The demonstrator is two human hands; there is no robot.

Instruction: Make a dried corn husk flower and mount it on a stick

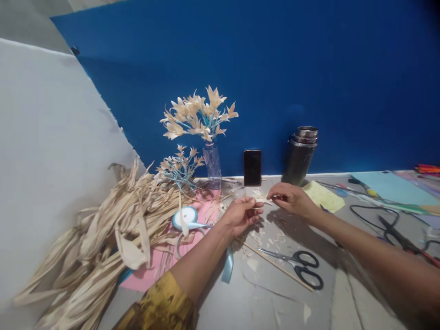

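Observation:
My left hand (242, 215) is above the middle of the table, thumb and fingers pinched on a thin pale strip whose tip shows past the fingertips. Just to its right, my right hand (291, 200) has its fingers pressed together, pointing left. What it holds, if anything, is too small to make out. Below the hands lie scissors (288, 259), closed, with black handles, and a thin wooden stick (278, 266). Small pale scraps are scattered about them. A light blue ribbon end (227, 266) hangs by my left forearm.
Dried husks (137, 224) are heaped at left, beside a ribbon spool (185, 217) on pink paper (137, 280). Husk flowers (202, 112) stand in a clear bottle (212, 162). A phone (252, 167) and open flask (299, 156) stand behind. Pliers (398, 233) lie at right.

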